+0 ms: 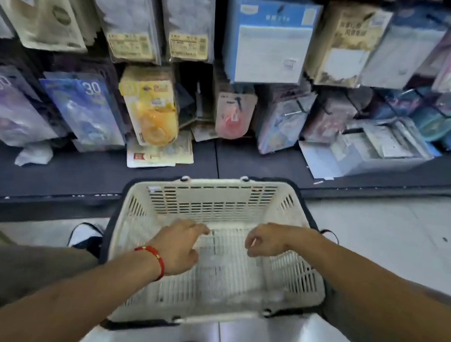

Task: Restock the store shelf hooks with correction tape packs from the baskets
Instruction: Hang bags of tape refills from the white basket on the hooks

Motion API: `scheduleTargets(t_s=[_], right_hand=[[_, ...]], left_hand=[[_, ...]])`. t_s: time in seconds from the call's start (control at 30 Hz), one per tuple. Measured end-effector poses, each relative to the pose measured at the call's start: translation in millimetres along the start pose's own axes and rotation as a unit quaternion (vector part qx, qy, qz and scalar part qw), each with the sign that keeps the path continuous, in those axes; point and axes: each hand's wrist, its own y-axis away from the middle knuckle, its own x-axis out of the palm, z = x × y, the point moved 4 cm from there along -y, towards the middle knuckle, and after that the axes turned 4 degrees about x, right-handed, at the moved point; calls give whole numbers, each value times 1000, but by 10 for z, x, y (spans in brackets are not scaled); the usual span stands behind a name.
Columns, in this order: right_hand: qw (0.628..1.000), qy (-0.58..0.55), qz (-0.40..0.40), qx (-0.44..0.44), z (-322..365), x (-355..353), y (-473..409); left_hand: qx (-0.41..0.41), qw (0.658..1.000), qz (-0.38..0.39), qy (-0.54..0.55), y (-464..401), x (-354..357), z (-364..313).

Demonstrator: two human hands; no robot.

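Both hands reaching into white basket [142, 212]: left hand [180, 247] fingers relaxed, holding nothing, right hand [264, 241] loosely curled, empty; no packs discernible beneath either

Dim, motion-blurred, wide-angle edge distortion.

shop aisle: packaged stationery [269, 36] on hooks, shopping basket [216, 195] on floor.

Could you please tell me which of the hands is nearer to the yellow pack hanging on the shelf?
Left. The left hand is over the white basket, almost straight below the yellow pack; the right hand is over the same basket but further to the right.
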Motion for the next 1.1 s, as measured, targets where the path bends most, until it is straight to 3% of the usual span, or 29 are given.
scheduleTargets(t_s=[0.17, 0.3, 0.43, 0.53, 0.67, 0.77, 0.87, 0.97, 1.03, 1.1], right_hand=[[987, 34, 156, 22, -261, 934, -256], [988, -16, 154, -7, -326, 1022, -308], [981, -176, 85, -10, -298, 646, -269], [920, -370, 120, -44, -175, 383, -165], [869, -469, 111, -107, -45, -81, 25], [791, -584, 53, -174, 16, -497, 206], [765, -602, -118, -198, 205, -911, 373], [748, -566, -270, -216, 541, -1351, 610], [730, -550, -317, -254, 785, -1651, 843], [718, -535, -336, -292, 1029, -1923, 1090]], left_hand=[[-60, 983, 118, 125, 41, 781, -49], [-102, 967, 131, 195, -23, 889, 3], [-93, 958, 66, 265, -170, 752, 27], [-66, 931, 12, 358, -225, 548, -39], [-95, 885, -115, 440, -211, 171, 61], [-106, 808, -195, 545, -103, -145, 173], [-79, 768, -218, 597, -29, -437, 154], [-35, 770, -216, 600, 9, -839, 68], [12, 798, -235, 555, 43, -1237, -11], [56, 797, -269, 538, 97, -1692, -93]])
